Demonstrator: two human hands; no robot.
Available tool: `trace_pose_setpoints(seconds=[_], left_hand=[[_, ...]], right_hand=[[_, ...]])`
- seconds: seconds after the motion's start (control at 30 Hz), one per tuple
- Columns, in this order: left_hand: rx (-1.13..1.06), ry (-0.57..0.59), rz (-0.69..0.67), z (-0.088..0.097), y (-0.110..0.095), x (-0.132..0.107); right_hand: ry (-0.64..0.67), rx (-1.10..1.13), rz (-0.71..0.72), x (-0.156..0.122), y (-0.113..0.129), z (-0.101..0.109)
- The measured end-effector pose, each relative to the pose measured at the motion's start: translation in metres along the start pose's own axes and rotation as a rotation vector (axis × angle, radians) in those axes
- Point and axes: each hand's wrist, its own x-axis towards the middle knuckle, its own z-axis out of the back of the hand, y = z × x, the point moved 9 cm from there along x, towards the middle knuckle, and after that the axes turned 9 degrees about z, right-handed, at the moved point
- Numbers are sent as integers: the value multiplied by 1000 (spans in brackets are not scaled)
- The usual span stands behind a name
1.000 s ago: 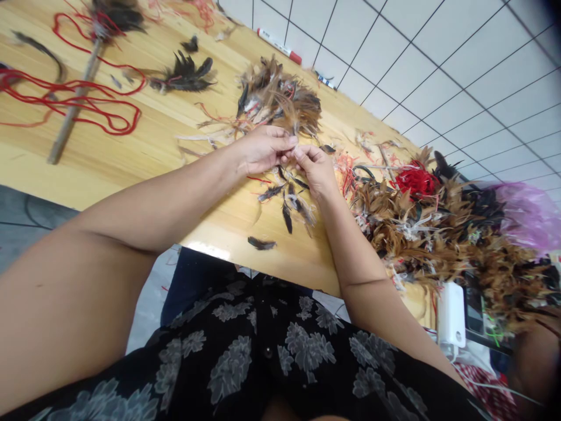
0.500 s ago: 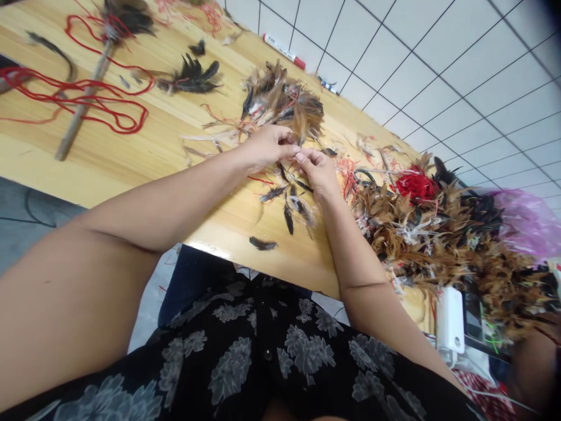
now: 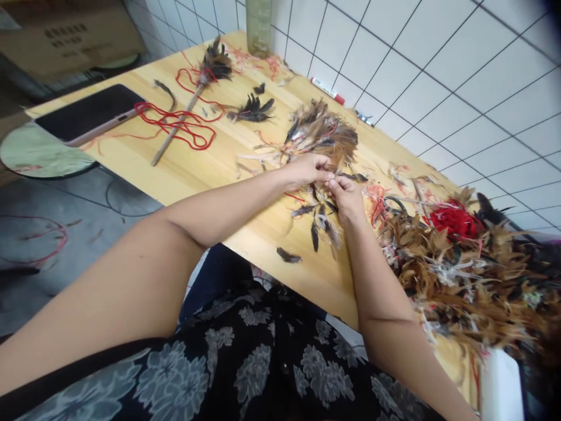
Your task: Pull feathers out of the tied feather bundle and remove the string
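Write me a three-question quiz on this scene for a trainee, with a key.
1. True or false: the left hand and the right hand are close together, near the brown feather bundle.

2. Multiple choice: what lies across the wooden stick?
a) the dark-screened phone
b) the red cord
c) the green bottle

3. Fill in the blank: the white marker near the tiled wall has a ____ cap.

Key: 1 true; 2 b; 3 red.
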Motion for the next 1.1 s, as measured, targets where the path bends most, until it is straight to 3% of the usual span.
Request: trace_pose_setpoints(seconds=[0.1, 0.27, 0.4, 0.57, 0.83, 0.97, 1.1], left_hand=[[117, -104, -84, 19, -8, 4], [367, -492, -342, 90, -37, 8], [493, -541, -293, 118, -33, 18], [742, -497, -278, 108, -21, 26], [726, -518, -287, 106, -21, 30], [528, -469, -282, 93, -28, 14], [254, -331, -172, 68, -21, 6]], right_hand=[[-37, 30, 6, 1, -6, 1], [-141, 168, -38, 2, -13, 8], [-154, 168, -68, 1, -14, 9], [-136, 171, -21, 1, -13, 7], [-166, 115, -16, -3, -12, 6], [-185, 101, -19, -3, -12, 8], [-239, 133, -44, -3, -15, 10]])
